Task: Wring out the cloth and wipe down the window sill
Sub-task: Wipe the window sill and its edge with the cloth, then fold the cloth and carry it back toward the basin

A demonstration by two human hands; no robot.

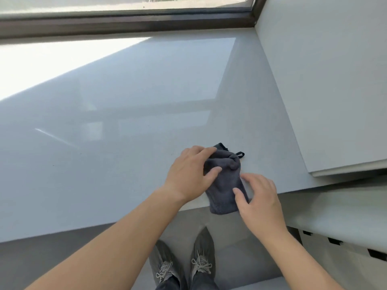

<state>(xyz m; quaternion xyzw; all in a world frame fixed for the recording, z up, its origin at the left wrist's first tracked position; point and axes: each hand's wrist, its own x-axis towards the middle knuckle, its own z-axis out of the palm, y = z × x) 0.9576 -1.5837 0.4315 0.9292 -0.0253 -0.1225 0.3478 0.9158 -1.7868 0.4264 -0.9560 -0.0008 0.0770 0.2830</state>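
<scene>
Seen from above: dark grey folded terry cloth (225,185) at near edge of wide pale grey window sill (104,153). Left hand (188,174) and right hand (259,197) laid on it, fingers loosely spread, not gripping. Probably about to start wiping; needed next: firm downward press, leftward sweep.

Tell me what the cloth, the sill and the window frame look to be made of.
Cloth: dark grey plush fabric, likely microfibre; fuzzy nap, soft folds, a sewn hanging loop.
Sill: hard pale slab, perhaps stone or laminate; glossy, mirroring the window.
Window frame: dark brown, smooth, probably painted metal; unclear.
</scene>
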